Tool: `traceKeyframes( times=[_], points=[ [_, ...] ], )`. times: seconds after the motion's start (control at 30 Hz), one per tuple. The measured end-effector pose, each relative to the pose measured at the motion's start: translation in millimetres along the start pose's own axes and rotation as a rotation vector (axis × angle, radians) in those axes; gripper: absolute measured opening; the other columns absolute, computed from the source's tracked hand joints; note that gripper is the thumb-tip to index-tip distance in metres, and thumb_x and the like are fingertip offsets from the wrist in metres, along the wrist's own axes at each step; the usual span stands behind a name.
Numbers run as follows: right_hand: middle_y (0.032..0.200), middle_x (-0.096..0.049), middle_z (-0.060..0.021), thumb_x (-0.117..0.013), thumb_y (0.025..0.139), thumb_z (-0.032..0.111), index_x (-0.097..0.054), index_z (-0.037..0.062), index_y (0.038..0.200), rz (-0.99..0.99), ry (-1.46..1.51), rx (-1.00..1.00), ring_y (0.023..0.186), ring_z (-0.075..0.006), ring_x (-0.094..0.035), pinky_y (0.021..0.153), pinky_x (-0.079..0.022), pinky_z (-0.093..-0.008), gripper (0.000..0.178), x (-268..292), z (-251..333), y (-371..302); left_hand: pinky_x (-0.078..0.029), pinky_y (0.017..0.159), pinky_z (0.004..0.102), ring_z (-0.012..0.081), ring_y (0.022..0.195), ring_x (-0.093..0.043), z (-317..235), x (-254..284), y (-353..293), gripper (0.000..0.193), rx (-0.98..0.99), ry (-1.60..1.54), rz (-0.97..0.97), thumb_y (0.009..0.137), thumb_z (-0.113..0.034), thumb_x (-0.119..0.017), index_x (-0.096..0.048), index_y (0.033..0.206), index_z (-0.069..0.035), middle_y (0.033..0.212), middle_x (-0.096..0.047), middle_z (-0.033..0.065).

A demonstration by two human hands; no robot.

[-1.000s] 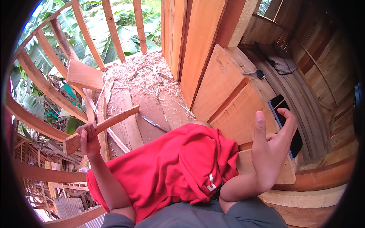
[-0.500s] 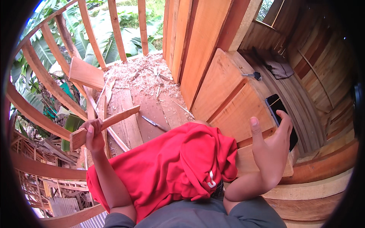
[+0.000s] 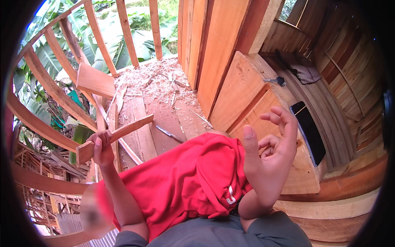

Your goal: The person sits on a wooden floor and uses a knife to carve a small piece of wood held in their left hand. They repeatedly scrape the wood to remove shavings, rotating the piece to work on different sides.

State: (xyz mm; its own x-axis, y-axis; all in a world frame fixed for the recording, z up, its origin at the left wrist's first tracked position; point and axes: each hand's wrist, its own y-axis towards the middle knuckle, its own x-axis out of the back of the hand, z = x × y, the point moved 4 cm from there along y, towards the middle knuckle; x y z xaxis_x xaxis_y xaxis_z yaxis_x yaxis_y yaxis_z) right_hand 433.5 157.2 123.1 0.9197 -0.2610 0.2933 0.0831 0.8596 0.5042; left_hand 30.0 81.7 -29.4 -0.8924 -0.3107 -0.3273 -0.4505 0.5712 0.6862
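My left hand is wrapped round a short, narrow piece of wood, its fingers closed near the blocky end. The wood's other end points to the right over the plank floor. Raised over the bench edge, my right hand holds nothing; its thumb stands up and its fingers are apart and partly curled. A dark phone lies on the wood just right of that hand. On the floor beyond my lap rests a knife. Red cloth covers my legs.
Wood shavings litter the far floor. A slatted wooden railing curves along the left, with a wood block beside it. Keys and a striped cloth lie on the wooden bench at right. Plank walls rise behind it.
My right hand has moved left, away from the phone, and its fingers have curled somewhat. The phone now shows whole. My left hand still grips the piece of wood.
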Motion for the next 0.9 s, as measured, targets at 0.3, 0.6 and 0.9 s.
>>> traceKeyframes(
  times=[0.3,0.6,0.9],
  points=[
    [0.081,-0.064,-0.0127,-0.075,0.082,0.028,-0.053,0.0022,0.117,0.185,-0.089,-0.014,0.051,-0.021,-0.06,0.05,-0.046,-0.0314,0.048,-30,-18,7,-0.023,0.055,0.0304,0.0112,0.05,-0.023,-2,-1,1,0.035,-0.006,0.031,-0.016,0.087,-0.015,-0.057,-0.031,0.064,-0.013,0.055,-0.025,-0.0023],
    [0.091,-0.07,-0.0199,-0.064,0.086,0.04,-0.064,0.0018,0.108,0.979,-0.363,0.075,0.089,-0.0362,-0.068,0.079,-0.053,-0.0454,0.044,-251,-108,27,-0.023,0.055,0.0304,0.0109,0.049,-0.023,3,-4,2,0.037,0.005,0.034,-0.019,0.087,-0.017,-0.058,-0.031,0.062,-0.013,0.054,-0.024,-0.0024],
    [0.123,-0.065,-0.0126,-0.08,0.076,0.045,-0.061,0.0052,0.125,1.523,-0.765,-0.073,0.11,-0.0308,-0.065,0.087,-0.054,-0.0446,0.066,-402,-279,-89,-0.025,0.055,0.0311,0.011,0.048,-0.022,-2,9,11,0.039,0.006,0.014,-0.038,0.087,-0.021,-0.059,-0.031,0.06,-0.014,0.052,-0.023,-0.0031]
  ],
)
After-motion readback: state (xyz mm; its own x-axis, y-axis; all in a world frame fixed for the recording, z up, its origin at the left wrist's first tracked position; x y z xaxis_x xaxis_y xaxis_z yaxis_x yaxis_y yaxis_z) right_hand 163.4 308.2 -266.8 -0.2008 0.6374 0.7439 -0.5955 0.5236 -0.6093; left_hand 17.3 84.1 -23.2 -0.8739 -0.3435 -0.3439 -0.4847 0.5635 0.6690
